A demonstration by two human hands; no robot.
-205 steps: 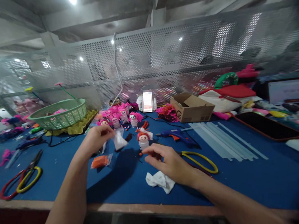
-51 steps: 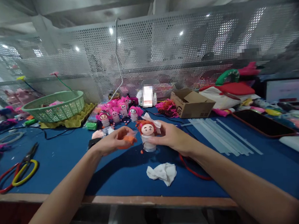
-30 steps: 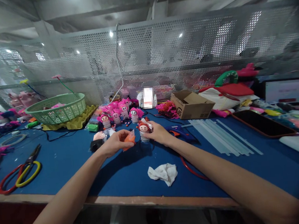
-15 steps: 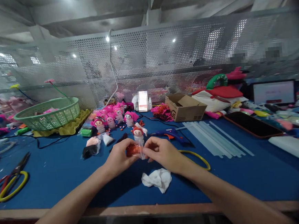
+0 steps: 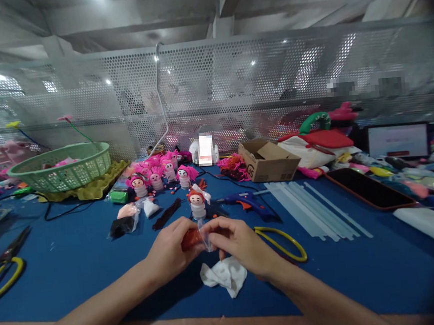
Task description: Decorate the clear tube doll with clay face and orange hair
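Observation:
Between my two hands is a small clear plastic bag (image 5: 193,238) with orange-red material inside. My left hand (image 5: 171,246) is closed around its filled part. The fingers of my right hand (image 5: 232,236) pinch the bag's clear end. Just beyond them stands a small doll (image 5: 196,200) with reddish hair, a white bow and a clear body. A crumpled white tissue (image 5: 226,276) lies on the blue table just below my hands. To the right of my right hand are the yellow handles of a pair of scissors (image 5: 302,251), and farther back a blue glue gun (image 5: 248,203).
Several pink-haired dolls (image 5: 154,177) stand behind, near a green basket (image 5: 59,167). Clear bags of clay (image 5: 125,217) lie to the left, with large scissors (image 5: 10,259) at the far left. Translucent glue sticks (image 5: 311,210), a cardboard box (image 5: 272,165) and a phone (image 5: 369,188) are on the right.
The camera view has shifted slightly, so the table items sit a little lower. Both hands keep hold of the bag, which is now nearer the tissue and farther from the doll.

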